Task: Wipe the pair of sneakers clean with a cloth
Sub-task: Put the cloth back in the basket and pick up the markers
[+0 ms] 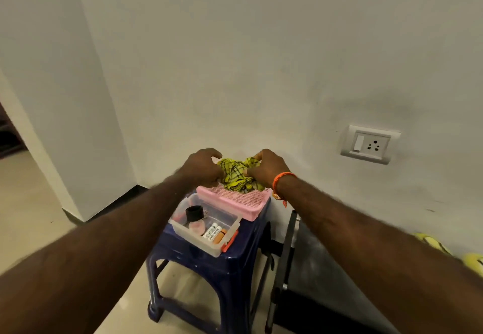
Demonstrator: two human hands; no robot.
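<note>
A crumpled yellow cloth (236, 174) with dark lines sits in a pink mesh basket (244, 203) on a dark blue plastic stool (224, 263). My left hand (201, 166) grips the cloth's left side with curled fingers. My right hand (268, 168), with an orange thread band at the wrist, grips its right side. Both arms reach straight forward over the stool. Two yellow shapes (433, 245) lie on the floor at the far right edge; I cannot tell whether they are the sneakers.
A clear plastic tray (231, 229) with small tubes, a black ring and a pink disc stands in front of the basket. A dark metal frame (285, 268) leans right of the stool. A wall socket (369, 144) is on the white wall behind.
</note>
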